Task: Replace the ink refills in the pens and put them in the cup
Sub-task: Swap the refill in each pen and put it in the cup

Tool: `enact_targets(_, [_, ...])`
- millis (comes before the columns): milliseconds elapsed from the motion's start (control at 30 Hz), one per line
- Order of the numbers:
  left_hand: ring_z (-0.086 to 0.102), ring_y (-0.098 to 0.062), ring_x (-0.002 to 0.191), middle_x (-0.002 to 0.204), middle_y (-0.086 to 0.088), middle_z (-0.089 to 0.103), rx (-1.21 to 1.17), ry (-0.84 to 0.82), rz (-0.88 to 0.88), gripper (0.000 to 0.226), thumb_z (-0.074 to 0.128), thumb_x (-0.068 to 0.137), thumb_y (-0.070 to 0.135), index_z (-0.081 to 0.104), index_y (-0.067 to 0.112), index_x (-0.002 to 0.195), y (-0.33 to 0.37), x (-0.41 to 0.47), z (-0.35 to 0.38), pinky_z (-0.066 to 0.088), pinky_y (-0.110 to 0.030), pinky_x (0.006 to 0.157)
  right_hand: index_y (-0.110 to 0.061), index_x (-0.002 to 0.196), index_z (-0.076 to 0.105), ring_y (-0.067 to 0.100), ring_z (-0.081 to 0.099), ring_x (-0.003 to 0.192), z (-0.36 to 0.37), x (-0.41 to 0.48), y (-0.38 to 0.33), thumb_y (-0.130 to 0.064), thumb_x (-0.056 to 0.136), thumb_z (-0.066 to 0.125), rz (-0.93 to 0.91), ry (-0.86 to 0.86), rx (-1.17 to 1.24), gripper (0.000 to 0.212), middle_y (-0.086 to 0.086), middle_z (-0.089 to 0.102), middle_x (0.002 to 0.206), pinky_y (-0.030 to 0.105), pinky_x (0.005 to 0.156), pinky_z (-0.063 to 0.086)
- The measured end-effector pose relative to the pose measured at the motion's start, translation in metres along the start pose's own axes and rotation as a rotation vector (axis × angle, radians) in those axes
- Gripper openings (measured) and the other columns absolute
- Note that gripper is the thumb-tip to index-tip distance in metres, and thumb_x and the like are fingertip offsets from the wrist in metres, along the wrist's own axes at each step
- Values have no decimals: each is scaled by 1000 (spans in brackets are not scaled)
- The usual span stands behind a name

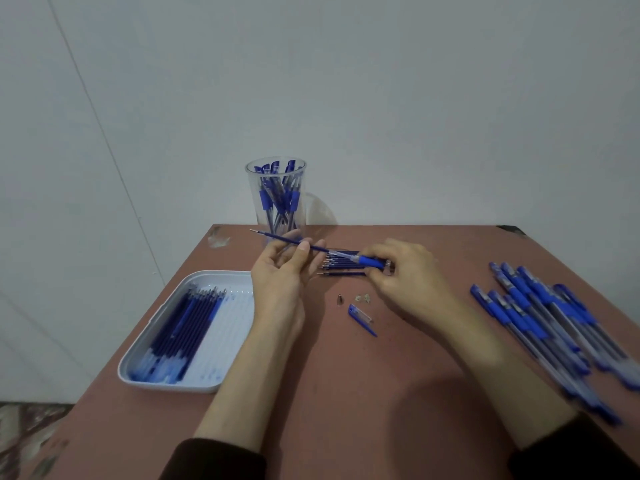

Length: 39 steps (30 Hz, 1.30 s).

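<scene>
Left hand (284,268) pinches refill (277,238) between thumb and fingers. The refill's other end is in the barrel (369,261), gripped by right hand (405,271). Cup (277,188) just beyond left hand, tray (138,372) to its left. Pen pile (540,323) right of right hand. Cap (360,315) and tip (340,299) just nearer than both hands.

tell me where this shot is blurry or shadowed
Head view: the pile of pens at the right edge is smeared, worst near the bottom corner; the refills in the tray soften at their near ends; the cup, left hand and right hand look sharp; a soft shadow falls on the table between the forearms.
</scene>
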<state>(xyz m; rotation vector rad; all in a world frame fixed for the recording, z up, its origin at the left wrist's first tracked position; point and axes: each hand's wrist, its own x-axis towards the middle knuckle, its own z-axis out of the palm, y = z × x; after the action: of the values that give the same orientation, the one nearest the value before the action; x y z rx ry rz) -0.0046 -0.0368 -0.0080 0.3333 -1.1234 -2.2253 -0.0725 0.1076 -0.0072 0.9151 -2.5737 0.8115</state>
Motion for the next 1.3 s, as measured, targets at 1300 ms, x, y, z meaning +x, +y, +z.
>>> enact_targets(1300, [65,-11,71,79,-3,70,613,-219,26,21,68,82,-1,69,20,87,-3,0,-10,53,-15,65,-31,84,69,11,56,65,-3,1,-3,-13,86,66,162,79,608,18,4,68,76,31,67,47])
